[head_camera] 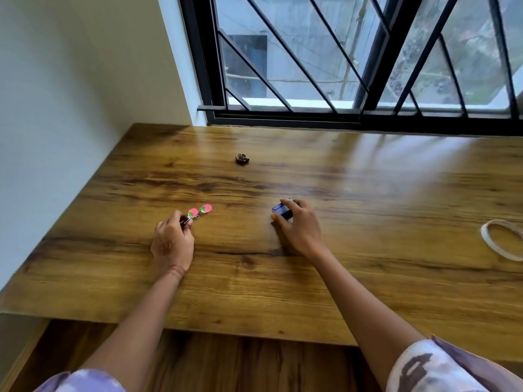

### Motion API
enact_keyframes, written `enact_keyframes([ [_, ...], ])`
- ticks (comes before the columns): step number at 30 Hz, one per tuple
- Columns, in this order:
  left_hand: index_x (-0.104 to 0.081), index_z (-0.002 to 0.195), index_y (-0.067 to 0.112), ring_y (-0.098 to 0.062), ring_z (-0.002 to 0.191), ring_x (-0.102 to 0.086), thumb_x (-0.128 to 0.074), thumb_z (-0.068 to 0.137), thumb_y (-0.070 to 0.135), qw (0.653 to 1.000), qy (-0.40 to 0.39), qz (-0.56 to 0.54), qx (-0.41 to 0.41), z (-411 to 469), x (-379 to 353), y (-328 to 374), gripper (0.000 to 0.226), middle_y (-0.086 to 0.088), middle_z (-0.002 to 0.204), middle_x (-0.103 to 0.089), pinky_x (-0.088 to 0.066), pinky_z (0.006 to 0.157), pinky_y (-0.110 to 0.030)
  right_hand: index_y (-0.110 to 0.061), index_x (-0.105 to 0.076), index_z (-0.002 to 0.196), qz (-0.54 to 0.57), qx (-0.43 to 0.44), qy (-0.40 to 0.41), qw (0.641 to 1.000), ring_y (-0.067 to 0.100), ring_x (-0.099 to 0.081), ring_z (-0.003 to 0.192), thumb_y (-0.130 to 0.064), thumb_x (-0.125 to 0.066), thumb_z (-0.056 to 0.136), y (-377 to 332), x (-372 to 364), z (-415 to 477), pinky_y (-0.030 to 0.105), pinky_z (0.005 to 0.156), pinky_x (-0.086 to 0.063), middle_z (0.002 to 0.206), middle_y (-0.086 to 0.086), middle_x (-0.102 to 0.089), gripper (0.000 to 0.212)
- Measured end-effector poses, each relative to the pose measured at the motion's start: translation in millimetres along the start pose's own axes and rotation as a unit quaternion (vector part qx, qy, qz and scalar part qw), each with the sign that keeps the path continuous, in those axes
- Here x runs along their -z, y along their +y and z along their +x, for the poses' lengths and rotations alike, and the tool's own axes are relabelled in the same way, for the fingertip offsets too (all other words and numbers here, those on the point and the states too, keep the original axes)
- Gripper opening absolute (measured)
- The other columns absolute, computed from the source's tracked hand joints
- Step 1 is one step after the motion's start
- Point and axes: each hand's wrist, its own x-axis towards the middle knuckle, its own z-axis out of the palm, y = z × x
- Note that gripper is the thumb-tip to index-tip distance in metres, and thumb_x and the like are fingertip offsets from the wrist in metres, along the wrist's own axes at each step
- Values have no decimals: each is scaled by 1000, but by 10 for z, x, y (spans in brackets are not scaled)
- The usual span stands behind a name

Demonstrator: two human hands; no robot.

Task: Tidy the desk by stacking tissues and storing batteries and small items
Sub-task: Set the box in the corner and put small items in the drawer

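My left fingers pinch pink-green keychain, left side of worktop. My right fingers curl round small blue block, mid-worktop. Dark small item farther back; tape ring at right edge.

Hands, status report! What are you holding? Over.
Left hand pinches pink-green keychain. Right hand grips small blue box. Dark trinket and tape ring lie apart.

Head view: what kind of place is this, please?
Probably a room in a home: a wooden desk stands against a barred window, with small personal things in view, such as a pink keychain and a tape ring.
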Motion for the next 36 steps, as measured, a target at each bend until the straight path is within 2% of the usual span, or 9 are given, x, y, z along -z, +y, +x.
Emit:
enact_keyframes([
  [5, -58, 100, -2, -38, 96, -59, -57, 87, 7, 993, 13, -114, 40, -131, 147, 62, 16, -23, 102, -65, -43, 72, -36, -16, -54, 127, 56, -13, 15, 998, 18, -55, 103, -32, -63, 86, -114, 184, -273, 22, 82, -41, 122, 7, -55, 46],
  [12, -56, 100, -2, -35, 95, -59, -58, 88, 9, 983, 11, -184, -10, -589, 494, 122, 17, -22, 101, -63, -45, 74, -34, -16, -59, 121, 107, -9, 43, 993, 10, -53, 103, -31, -69, 81, -321, 354, -954, 16, 83, -36, 118, 3, -59, 44],
  [16, -56, 94, -3, -31, 88, -57, -60, 86, 9, 978, 15, -206, -32, -964, 725, 59, 15, -21, 95, -62, -43, 73, -32, -14, -59, 120, 137, -17, 55, 989, 10, -56, 100, -22, -74, 76, -401, 431, -1428, 1, 73, -38, 114, 1, -59, 46],
  [20, -53, 91, -2, -17, 78, -49, -59, 88, 10, 967, -6, -251, -35, -1457, 978, -25, 14, -19, 93, -58, -35, 63, -5, -6, -53, 127, 149, -20, 47, 987, 6, -54, 94, -15, -77, 74, -442, 463, -2013, -5, 71, -40, 113, 2, -58, 59],
  [23, -52, 87, 1, -5, 63, -53, -57, 89, 11, 959, -40, -278, -42, -1844, 1075, -149, 11, -14, 83, -61, -37, 60, 1, -7, -51, 129, 153, -27, 11, 988, 2, -51, 95, -12, -76, 74, -406, 462, -2479, -7, 72, -37, 110, -5, -53, 60],
  [27, -48, 78, 10, -16, 51, -63, -59, 88, 11, 942, -119, -313, -23, -2334, 973, -378, 14, -15, 77, -62, -52, 45, -34, -11, -51, 127, 125, -27, -94, 987, 5, -52, 107, -13, -76, 73, -183, 412, -2997, 8, 88, -45, 117, -4, -52, 59],
  [28, -48, 77, 9, -21, 55, -63, -60, 87, 10, 943, -136, -304, -19, -2445, 948, -408, 15, -14, 77, -61, -53, 48, -35, -13, -50, 127, 115, -34, -123, 985, 8, -52, 110, -12, -75, 73, -124, 390, -3098, 11, 87, -47, 118, -4, -50, 59],
  [31, -48, 78, 8, -17, 69, -57, -61, 85, 6, 947, -201, -249, -12, -2726, 867, -436, 15, -7, 83, -57, -45, 54, -10, -15, -49, 127, 74, -63, -182, 979, 11, -49, 115, -8, -74, 74, 22, 336, -3312, 10, 82, -46, 117, -8, -45, 59],
  [36, -53, 88, 9, -16, 85, -56, -58, 88, 10, 924, -335, -180, 36, -2947, 653, -463, 6, -12, 103, -59, -47, 54, -15, -16, -48, 129, -20, -89, -236, 967, 14, -40, 124, -15, -76, 73, 179, 229, -3441, 27, 101, -37, 130, 0, -49, 63],
])
